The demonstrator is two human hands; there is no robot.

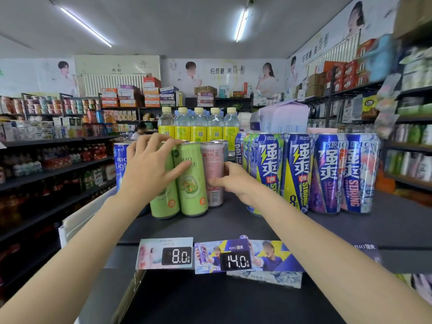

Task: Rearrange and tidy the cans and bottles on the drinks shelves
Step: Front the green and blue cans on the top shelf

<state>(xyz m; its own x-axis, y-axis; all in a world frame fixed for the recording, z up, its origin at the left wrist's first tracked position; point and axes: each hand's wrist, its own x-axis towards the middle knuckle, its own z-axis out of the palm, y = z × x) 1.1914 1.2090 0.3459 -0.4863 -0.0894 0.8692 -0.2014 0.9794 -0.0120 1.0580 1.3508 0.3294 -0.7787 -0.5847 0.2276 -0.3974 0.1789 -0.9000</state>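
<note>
**Pink can sits between two hands, right hand nearer**

The pink can [213, 174] stands upright on the dark shelf [233, 223] at frame centre, touching the green can [190, 178] on its left. The right hand [236, 183] curls round the pink can's lower right side, thumb across its front, so its grip pinches that can. The left hand [152, 167] lies spread over the green cans, fingers straight, pressing them. The tall blue cans [301, 171] stand close on the right, leaving the right hand little room.

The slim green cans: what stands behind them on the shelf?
Behind the green cans stands a row of yellow-labelled bottles. Their lower parts are covered by the cans and the left hand.
</note>
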